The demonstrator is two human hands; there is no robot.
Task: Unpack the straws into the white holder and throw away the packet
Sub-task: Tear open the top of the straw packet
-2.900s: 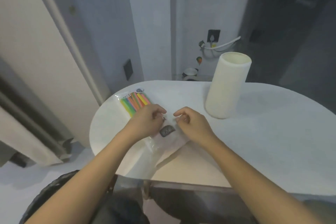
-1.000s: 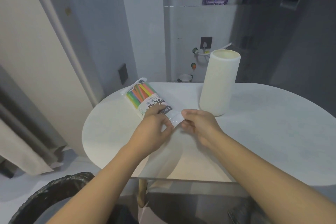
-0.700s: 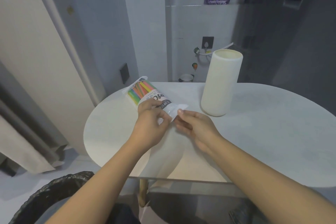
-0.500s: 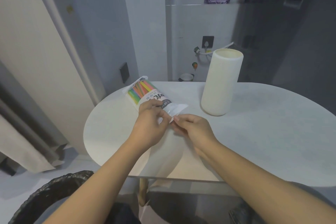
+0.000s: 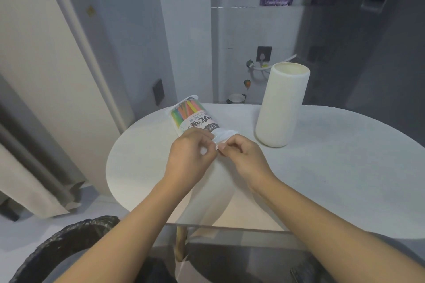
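Both hands pinch the packet (image 5: 197, 119) at its near end: left hand (image 5: 190, 156) and right hand (image 5: 243, 156) fingers closed on the plastic, left of the holder (image 5: 280, 108). Best to pull the lips apart evenly, so no straws spill.

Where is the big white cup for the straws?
The white holder stands upright on the table, toward its far edge, just right of the straw packet and beyond the right hand.

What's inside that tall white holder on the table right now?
Only the inner rim of the white holder shows, pale and bare; its depths are hidden by its own wall. The coloured straws are in their packet, pinched by the left hand and right hand.
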